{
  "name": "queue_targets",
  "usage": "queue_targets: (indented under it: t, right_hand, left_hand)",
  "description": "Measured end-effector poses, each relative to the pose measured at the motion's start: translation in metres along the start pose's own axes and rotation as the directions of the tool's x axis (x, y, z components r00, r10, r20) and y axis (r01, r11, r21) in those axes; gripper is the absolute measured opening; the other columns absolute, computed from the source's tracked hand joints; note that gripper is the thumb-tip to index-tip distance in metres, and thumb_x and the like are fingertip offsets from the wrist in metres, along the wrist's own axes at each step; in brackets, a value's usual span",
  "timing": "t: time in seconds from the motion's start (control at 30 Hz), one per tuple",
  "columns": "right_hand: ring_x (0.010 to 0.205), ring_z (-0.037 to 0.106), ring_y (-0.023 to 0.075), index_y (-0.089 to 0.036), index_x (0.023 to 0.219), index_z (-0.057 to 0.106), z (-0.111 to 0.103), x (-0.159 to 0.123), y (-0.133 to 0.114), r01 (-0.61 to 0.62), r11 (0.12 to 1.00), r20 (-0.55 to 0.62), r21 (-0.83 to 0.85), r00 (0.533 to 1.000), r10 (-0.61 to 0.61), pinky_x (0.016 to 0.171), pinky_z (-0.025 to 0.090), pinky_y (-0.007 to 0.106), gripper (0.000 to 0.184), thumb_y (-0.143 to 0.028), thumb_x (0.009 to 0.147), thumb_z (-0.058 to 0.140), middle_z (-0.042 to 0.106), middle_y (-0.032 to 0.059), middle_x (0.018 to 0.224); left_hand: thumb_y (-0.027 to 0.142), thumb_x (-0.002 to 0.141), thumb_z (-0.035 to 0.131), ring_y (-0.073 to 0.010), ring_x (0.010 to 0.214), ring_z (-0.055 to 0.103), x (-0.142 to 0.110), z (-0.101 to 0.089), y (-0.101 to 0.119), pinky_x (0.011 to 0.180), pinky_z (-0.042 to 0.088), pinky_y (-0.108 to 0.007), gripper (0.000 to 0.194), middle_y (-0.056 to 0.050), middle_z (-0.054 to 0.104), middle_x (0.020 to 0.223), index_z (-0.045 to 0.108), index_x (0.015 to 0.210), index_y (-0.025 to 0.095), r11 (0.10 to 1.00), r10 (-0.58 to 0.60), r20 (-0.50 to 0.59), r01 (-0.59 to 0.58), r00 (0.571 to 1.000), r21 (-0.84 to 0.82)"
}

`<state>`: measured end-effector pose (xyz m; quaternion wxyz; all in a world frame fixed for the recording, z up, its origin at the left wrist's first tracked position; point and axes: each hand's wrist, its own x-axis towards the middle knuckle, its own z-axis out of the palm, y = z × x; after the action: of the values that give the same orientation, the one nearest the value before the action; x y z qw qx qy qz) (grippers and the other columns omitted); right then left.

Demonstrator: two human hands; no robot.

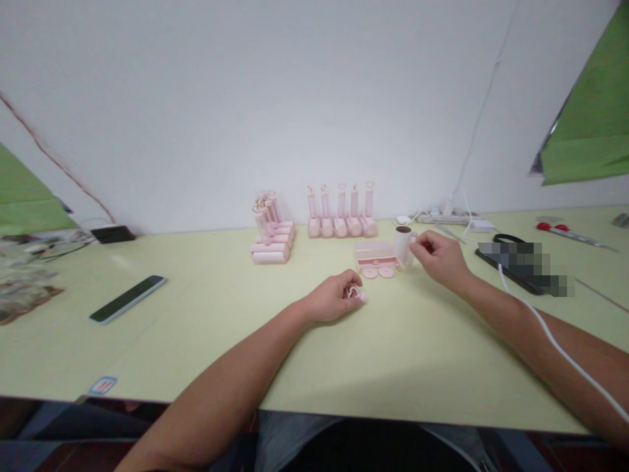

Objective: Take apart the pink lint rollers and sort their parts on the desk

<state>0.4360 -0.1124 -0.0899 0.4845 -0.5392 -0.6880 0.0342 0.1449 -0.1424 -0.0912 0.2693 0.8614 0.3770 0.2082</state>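
Two hands are at the surface (383, 357): the left hand (334, 297), fingers closed on a small piece (357, 294), between the front and back edges; the right hand (441, 257), fingers curled at the mug (402, 246) nearer the back edge, whether gripping I cannot tell. An open case (375, 250) lies beside the mug.

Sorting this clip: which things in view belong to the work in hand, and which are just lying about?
Likely in use:
pink piece, in the left hand
mug, by the right hand
open pink case
pink tubes

Seemingly just lying about:
phone
scissors
power strip
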Motion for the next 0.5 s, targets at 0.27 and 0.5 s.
queue_targets:
  t: [0.27, 0.5]
  right_hand:
    - [0.058, 0.048, 0.0120, -0.018, 0.087, 0.069, 0.021, -0.038, -0.054, 0.019, 0.940, 0.689, 0.339, 0.675, -0.262, 0.053, 0.033, 0.023, 0.025, -0.042, 0.080, 0.066, 0.058, -0.0024, 0.064]
    - [0.059, 0.049, 0.0131, -0.017, 0.075, 0.067, 0.018, -0.030, -0.044, 0.119, 0.971, 0.681, 0.206, 0.695, -0.230, 0.055, 0.033, 0.023, 0.016, -0.030, 0.080, 0.060, 0.059, -0.0011, 0.063]
  left_hand:
    - [0.046, 0.085, 0.059, -0.0107, 0.063, 0.046, -0.005, 0.010, 0.023, 0.057, 0.031, -0.022, 0.037, 0.003, 0.054, 0.074, 0.045, 0.107, 0.020, 0.999, 0.041, -0.012, -0.041, 0.999, 0.032]
    - [0.029, 0.083, 0.060, -0.0107, 0.064, 0.052, -0.005, 0.015, 0.025, 0.058, 0.035, -0.023, 0.046, 0.001, 0.061, 0.087, 0.038, 0.123, 0.022, 0.998, 0.069, 0.032, -0.069, 0.997, 0.003]
